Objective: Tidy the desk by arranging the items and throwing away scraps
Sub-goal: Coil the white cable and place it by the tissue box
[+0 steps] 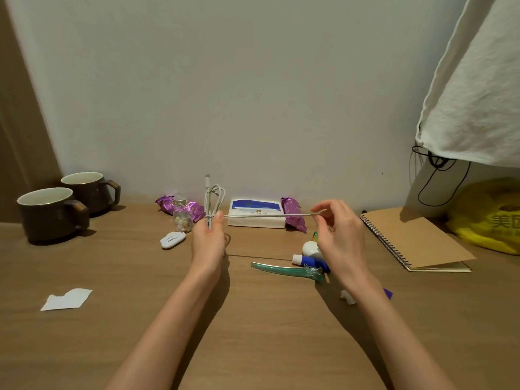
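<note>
I see the left hand point(208, 243) at centre frame, fingers curled round a bundled white cable point(215, 198). The loops and plug end stick up above the fist. The right hand point(337, 235), right of centre, pinches the cable's free end between thumb and fingertips. That strand is pulled taut and level between the two hands, above the worktop point(253, 319).

Behind the strand, against the wall:
- a tissue pack point(254, 218)
- a purple snack packet point(294, 218) touching the pack's right side
- another purple packet point(168, 205) left of the cable, with a small glass bottle point(182, 213) in front of it

A white clip-like gadget point(172, 239) lies just left of the left wrist.

Under the right hand there's a green hair clip point(287, 270), a blue lip balm tube point(305, 260) and a white rounded item point(309, 247) I can't identify.

Scraps:
- torn white paper point(67, 299) at lower left
- a crumpled white bit point(347, 296) and a purple bit point(387, 292) beside the right forearm

Two brown mugs point(52, 213) sit at far left. A spiral notebook point(416, 240) and a yellow bag point(489, 215) are at right.
</note>
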